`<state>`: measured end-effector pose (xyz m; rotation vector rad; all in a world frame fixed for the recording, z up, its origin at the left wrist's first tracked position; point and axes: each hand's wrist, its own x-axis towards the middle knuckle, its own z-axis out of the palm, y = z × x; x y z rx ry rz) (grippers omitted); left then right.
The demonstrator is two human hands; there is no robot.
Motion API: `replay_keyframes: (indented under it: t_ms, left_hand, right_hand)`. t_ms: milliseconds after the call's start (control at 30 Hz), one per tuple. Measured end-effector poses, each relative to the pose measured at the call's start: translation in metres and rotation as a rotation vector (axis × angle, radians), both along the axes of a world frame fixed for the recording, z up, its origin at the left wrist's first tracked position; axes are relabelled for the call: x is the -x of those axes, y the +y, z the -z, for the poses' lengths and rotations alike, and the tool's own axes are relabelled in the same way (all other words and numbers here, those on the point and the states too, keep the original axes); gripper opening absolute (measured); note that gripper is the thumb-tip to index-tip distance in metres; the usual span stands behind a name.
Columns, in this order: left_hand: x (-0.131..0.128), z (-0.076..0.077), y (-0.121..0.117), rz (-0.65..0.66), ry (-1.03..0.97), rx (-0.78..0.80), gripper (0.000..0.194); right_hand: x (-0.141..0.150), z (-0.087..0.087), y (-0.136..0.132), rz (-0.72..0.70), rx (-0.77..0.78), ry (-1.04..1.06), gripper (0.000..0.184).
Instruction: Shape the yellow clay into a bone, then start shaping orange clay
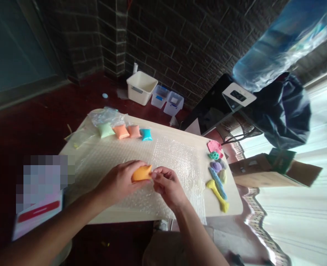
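My left hand (124,180) is wrapped round a plump orange packet of modelling clay (141,173), held above the table. With thumb and fingers, my right hand (165,184) pinches the packet's right-hand end. Beneath both hands lies a sheet of bubble wrap (177,159). Farther back, a row of similar packets rests on the table: a pale green packet (105,130), an orange-pink packet (121,131), a peach packet (134,131) and a blue packet (146,134).
Crumpled clear plastic (105,116) lies at the table's back left. Shaped coloured clay, including a yellow bone shape (218,195) and a blue stick (218,183), is along the right side. A cardboard box (257,171) stands beyond the right edge. Storage bins (141,88) sit on the floor behind.
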<state>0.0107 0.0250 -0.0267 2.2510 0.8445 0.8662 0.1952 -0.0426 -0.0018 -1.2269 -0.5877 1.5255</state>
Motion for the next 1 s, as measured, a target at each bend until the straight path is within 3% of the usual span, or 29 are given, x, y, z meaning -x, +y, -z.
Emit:
replay_keyframes:
  t_ms: [133,233,567,800,1000]
  left_hand:
    - [0.0,-0.003,0.004,-0.024,-0.027,0.139,0.028]
    - [0.002,-0.01,0.006,-0.007,-0.008,0.279,0.033]
    - [0.004,-0.022,0.011,0.17,-0.113,0.776,0.041]
    - [0.007,-0.024,0.013,0.268,-0.115,0.815,0.041]
    - [0.007,-0.029,0.015,0.337,-0.124,0.811,0.038]
  right_hand:
    - [-0.004,0.0,0.0,-0.013,-0.01,0.077,0.019]
    - [-0.006,0.005,-0.002,0.04,-0.099,-0.014,0.016]
    - [-0.008,0.007,-0.015,-0.015,-0.264,-0.393,0.034]
    - [-0.003,0.002,-0.018,-0.01,-0.341,-0.515,0.037]
    - [0.0,0.011,-0.021,0.021,-0.236,-0.319,0.037]
